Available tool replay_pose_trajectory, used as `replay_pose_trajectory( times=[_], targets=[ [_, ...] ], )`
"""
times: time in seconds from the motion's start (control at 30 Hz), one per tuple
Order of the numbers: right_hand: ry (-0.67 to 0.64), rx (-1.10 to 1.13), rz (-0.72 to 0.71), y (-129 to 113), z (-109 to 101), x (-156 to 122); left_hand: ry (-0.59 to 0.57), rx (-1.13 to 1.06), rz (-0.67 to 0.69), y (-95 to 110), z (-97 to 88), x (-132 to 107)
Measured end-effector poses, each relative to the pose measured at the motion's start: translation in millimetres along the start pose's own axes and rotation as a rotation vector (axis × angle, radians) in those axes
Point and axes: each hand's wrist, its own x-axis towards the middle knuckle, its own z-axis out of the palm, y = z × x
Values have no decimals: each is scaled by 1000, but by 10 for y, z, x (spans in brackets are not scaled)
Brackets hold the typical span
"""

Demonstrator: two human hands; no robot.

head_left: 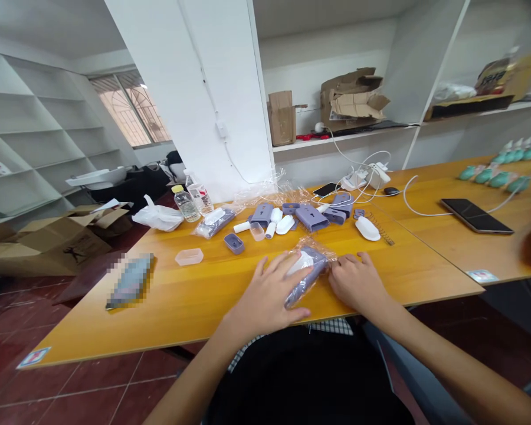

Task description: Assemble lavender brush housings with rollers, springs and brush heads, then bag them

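A lilac plastic part sealed in a crinkled clear film bag (308, 273) is laid near the front edge of a yellow wood-grain table (115, 330), between the two hands, with its long axis slanting from lower left to upper right. The left hand (265, 295) is nearer to the bag and covers its lower end, with the fingers (287, 277) spread and extended, not closed. The right hand (358, 283) is placed just beside the upper end, its bent fingers (349, 261) touching the glossy film; whether the film is pinched cannot be told. Farther up the table, a small translucent plastic tub (189, 257), a hollow lilac casing (312, 217), a smooth white oval piece (367, 229) and a coiled metal spring (383, 229) are scattered. Beyond these, a clear water bottle (185, 203) stands at the far left, while white cables (363, 177) are looped near the far edge. A dark smartphone (477, 215) and teal pump bottles (498, 179) lie to the right, and a torn cardboard box (351, 100) sits on a white shelf (345, 140).
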Motion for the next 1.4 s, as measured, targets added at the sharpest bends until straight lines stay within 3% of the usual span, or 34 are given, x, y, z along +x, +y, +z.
replay_pose_trajectory(
  times=[0.1,0.23,0.4,0.5,0.63,0.83,1.03,1.4],
  targets=[
    [37,-17,29,-50,-28,-38,-37,118,-58,-118,88,-16],
    [81,6,64,-18,25,-3,31,177,-154,-413,167,22],
    [84,165,20,120,147,-21,85,156,-144,-452,192,-58],
    [106,250,38,222,255,-74,89,144,-155,-469,160,-212],
    [86,225,85,295,400,-109,92,193,-250,-652,143,-552],
    [4,191,85,429,484,-145,55,276,-367,-926,280,-937],
    [-48,175,83,611,507,-238,-13,308,-374,-953,334,-917],
    [-77,197,24,595,447,-236,8,310,-361,-1005,365,-954]
  ],
)
